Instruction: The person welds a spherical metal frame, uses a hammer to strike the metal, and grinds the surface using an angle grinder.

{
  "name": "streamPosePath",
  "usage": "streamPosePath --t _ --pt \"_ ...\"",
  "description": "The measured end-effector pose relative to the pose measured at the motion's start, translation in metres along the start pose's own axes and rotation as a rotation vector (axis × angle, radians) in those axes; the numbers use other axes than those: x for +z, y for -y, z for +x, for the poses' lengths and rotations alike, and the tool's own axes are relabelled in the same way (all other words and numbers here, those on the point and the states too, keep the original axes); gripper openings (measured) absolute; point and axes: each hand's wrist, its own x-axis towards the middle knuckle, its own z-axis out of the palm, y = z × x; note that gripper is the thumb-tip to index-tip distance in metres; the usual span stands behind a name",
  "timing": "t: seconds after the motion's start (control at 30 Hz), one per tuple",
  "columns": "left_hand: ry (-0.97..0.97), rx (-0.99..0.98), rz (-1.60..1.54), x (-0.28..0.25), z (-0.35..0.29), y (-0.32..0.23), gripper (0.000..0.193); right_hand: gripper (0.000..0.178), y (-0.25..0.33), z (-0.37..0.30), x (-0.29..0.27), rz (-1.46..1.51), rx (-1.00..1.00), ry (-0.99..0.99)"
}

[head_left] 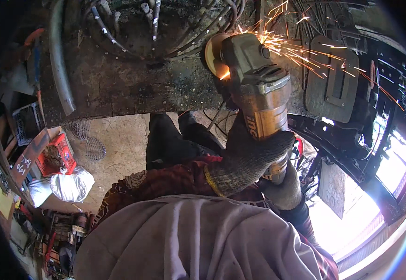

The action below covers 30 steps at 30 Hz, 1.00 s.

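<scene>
Both my hands, in grey knit gloves, hold a yellow and dark angle grinder (266, 109). My left hand (254, 161) is wrapped over the middle of its body, the yellow-edged cuff toward my belly. Behind it, my right hand (284, 186) is closed round the rear end, partly hidden by the grinder and the left hand. The pale grinding disc (212, 56) stands on edge at the grinder's left side, above the dark workbench (114, 95). Orange sparks (282, 44) fly from the head to the right, and a small glow shows at the disc's lower edge. The contact point is hidden.
Thin bent metal rods (109, 35) lie on the bench at the far left, near a thick curved pipe (59, 60). A dark rounded plate (317, 88) is on the right, in the sparks' path. Floor, left: wire coils (95, 149), a red crate (67, 151), a white sack (74, 184).
</scene>
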Motion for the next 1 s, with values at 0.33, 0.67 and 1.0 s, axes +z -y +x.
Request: streamPosePath --t 0.33,0.67,1.0 --pt "0.060 0.024 -0.068 -0.003 -0.001 -0.015 0.035 0.069 0.015 0.007 -0.001 -0.041 -0.093 0.037" --pt "-0.040 -0.127 0.214 0.006 -0.005 -0.034 0.035 0.069 0.010 0.004 0.002 0.003 -0.150 0.002" --pt "0.100 -0.025 -0.216 -0.006 0.000 -0.014 0.047 0.067 0.002 0.007 0.007 0.057 -0.179 -0.008"
